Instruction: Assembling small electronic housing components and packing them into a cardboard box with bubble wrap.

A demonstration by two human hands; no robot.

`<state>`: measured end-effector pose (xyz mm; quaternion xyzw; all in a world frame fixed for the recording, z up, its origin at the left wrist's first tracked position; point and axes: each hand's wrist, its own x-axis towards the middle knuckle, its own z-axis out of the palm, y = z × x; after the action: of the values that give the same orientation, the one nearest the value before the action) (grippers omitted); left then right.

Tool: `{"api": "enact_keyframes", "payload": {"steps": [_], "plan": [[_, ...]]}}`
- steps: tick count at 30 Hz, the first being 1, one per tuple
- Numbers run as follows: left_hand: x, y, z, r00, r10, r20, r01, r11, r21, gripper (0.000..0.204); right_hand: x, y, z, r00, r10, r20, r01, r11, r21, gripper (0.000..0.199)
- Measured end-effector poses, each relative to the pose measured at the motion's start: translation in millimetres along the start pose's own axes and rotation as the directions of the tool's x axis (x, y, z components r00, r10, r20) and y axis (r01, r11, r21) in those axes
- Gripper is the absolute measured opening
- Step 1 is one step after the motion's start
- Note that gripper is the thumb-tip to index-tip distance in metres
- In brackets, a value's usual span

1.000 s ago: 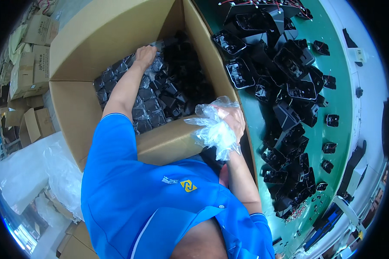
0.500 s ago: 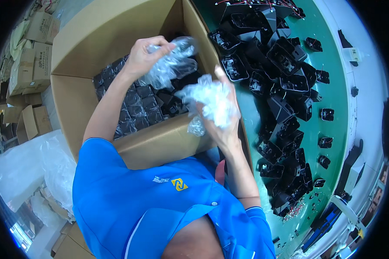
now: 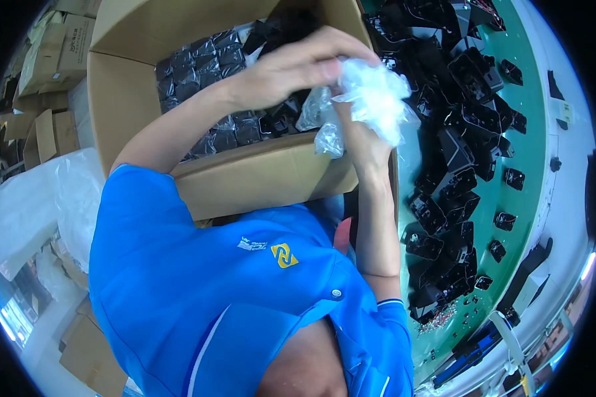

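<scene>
A crumpled bunch of clear plastic bags (image 3: 375,96) is gathered in my right hand (image 3: 364,140), over the right side of a large cardboard carton (image 3: 251,177). My left hand (image 3: 295,69) reaches across the carton, slightly blurred, its thumb and fingers curved against the top of the bunch. Loose ends of plastic hang down beside my right wrist. Inside the carton, black square parts (image 3: 202,76) wrapped in clear film lie in rows. More loose black parts lie at the carton's right side, partly hidden under my left forearm and the plastic.
To the right, a green table (image 3: 473,198) carries a heap of black plastic housings (image 3: 460,145) and a pile of small wired pieces (image 3: 438,319). Brown cartons (image 3: 49,59) are stacked at the far left. White plastic sheeting (image 3: 36,198) lies nearer on the left.
My left hand has moved right, bringing its plastic to the bunch in my right hand. The bunch has shifted up and right. The view has also shifted.
</scene>
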<state>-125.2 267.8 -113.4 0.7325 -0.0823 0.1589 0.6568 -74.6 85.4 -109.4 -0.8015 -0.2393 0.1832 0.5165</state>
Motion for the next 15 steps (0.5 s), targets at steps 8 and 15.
{"api": "enact_keyframes", "payload": {"steps": [8,15], "plan": [[-162,-130,-42,0.680,-0.590,0.435,0.055,0.633,0.772,0.023,-2,25,2,0.976,-0.199,-0.082,0.182,0.967,-0.178,0.044],[-188,-160,-28,0.807,-0.279,0.520,-0.268,0.612,0.744,0.013,-5,23,6,0.971,-0.225,-0.084,0.219,0.972,-0.083,0.046]]}}
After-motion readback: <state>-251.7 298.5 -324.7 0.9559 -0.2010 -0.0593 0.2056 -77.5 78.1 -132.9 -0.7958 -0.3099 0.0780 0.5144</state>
